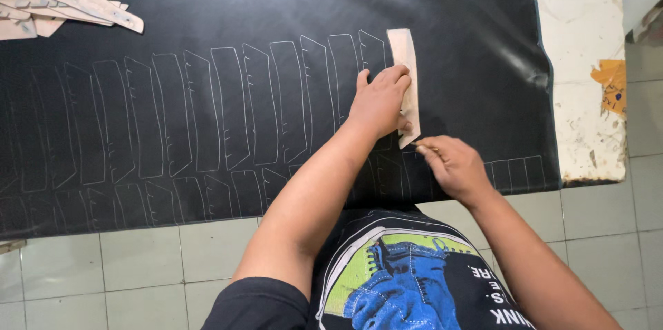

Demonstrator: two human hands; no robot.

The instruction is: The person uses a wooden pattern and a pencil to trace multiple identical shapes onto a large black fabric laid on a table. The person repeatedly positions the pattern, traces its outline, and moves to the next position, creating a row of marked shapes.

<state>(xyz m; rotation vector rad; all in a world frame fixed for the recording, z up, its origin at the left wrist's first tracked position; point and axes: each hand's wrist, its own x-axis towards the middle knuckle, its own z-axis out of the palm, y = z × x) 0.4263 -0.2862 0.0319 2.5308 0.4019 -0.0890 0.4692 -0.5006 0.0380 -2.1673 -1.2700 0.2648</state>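
My left hand [378,100] presses flat on a long tan cardboard template [405,60] that lies on a black sheet of material [276,5]. My right hand [452,164] is closed on a thin marking pen [418,145], its tip at the template's lower end. A row of white traced outlines [207,109] of the same shape runs across the sheet to the left of the template, with a second row below it.
A pile of several tan cardboard templates [55,5] lies at the sheet's far left corner. A worn white tabletop [587,60] shows at the right beyond the sheet's edge. Pale floor tiles [103,275] lie below.
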